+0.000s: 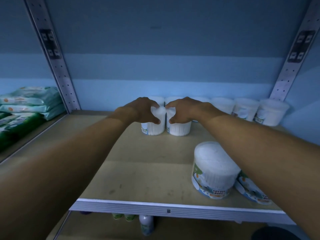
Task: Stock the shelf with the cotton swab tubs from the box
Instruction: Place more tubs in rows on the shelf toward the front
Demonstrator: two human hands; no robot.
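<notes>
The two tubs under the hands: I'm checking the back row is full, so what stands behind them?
Behind the left tub and right tub, two more tub tops show against the back wall. Both hands cover the rest.

Clear round plastic tubs of white cotton swabs: at least nine in view. Two under the hands; five or so in the back row, partly hidden, e.g.; two at the front edge, one upright, one mostly hidden behind the forearm.
Bare hands: two, left hand, right hand.
Pale green soft wipe packs: about three stacked; exact count unclear.
Perforated grey metal uprights: two.
</notes>
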